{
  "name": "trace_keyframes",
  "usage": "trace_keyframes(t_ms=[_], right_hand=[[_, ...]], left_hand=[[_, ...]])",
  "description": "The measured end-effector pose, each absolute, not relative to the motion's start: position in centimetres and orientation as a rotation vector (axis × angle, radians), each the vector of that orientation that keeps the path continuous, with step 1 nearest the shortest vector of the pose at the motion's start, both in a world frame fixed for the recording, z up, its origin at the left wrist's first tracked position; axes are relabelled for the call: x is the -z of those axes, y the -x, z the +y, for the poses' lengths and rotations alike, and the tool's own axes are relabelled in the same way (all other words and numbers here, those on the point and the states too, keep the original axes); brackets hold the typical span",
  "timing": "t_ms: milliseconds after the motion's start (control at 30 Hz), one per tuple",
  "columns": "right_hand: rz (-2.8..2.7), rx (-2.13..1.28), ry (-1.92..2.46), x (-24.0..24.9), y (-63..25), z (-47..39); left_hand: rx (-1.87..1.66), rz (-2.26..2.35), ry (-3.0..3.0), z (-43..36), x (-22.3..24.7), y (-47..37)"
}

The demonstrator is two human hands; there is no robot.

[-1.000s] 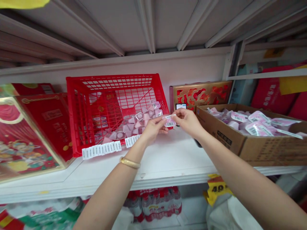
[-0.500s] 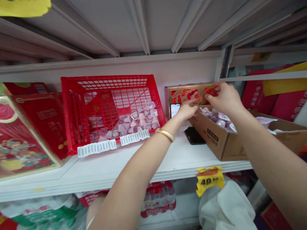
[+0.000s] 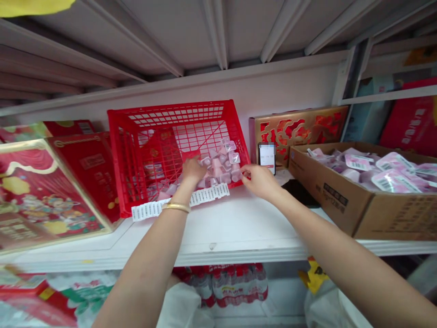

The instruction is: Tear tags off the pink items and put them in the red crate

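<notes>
A red plastic basket [image 3: 119,168] lies tilted on the shelf, with its open side towards me. Small sealed pink and purple cups [image 3: 218,169] are heaped in its lower right part. My left hand [image 3: 194,171], with a gold bangle [image 3: 176,207] at the wrist, reaches in at the left of the heap; its fingertips are hard to make out. Beside the basket's right edge is my right hand [image 3: 260,180], its fingers curled towards the thumb. Anything between them is too small to see. Strips of barcode labels [image 3: 210,194] run along the basket's front rim.
An open cardboard box [image 3: 322,196] full of similar cups stands at the right. A phone [image 3: 266,158] leans upright on a gold and red box [image 3: 300,127]; a dark flat object [image 3: 300,193] lies before it. Red gift boxes [image 3: 85,177] flank the left. Bottled water [image 3: 239,287] sits below.
Both hands have moved left from the cardboard box to the basket. My left hand is now inside it, my right at its right edge. The view has shifted somewhat.
</notes>
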State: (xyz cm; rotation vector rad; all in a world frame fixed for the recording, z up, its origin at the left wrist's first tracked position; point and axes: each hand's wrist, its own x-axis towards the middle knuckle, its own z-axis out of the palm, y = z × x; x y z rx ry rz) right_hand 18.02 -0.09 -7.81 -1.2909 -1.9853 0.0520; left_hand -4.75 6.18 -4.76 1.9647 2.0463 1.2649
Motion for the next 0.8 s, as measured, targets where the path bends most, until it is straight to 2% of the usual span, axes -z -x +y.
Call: trace_keyframes(t_ms=[200, 367, 500, 600, 700, 800], right_hand=[[-2.11, -0.059, 1.262, 9.3, -15.5, 1.2], [-2.182, -0.054, 1.219, 10.2, -14.5, 1.1], [-2.241, -0.051, 1.219, 10.2, -14.3, 1.2], [-2.26, -0.048, 1.229, 9.9, -14.2, 1.4], [-2.241, -0.05, 1.257, 9.7, -14.0, 1.6], [-2.189, -0.066, 1.276, 10.0, -13.7, 1.8]], left_hand=[[-0.702, 2.288, -2.055, 8.3, 5.0, 7.2], [-0.67, 2.358, -2.033, 8.8, 5.0, 7.1], [-0.837, 2.36, -2.041, 7.4, 4.9, 6.9], [-1.186, 2.285, -2.021, 6.3, 4.5, 5.9], [-1.617, 1.907, -1.797, 5.7, 4.5, 3.8], [-1.766, 1.344, -1.444, 4.8, 5.1, 1.1]])
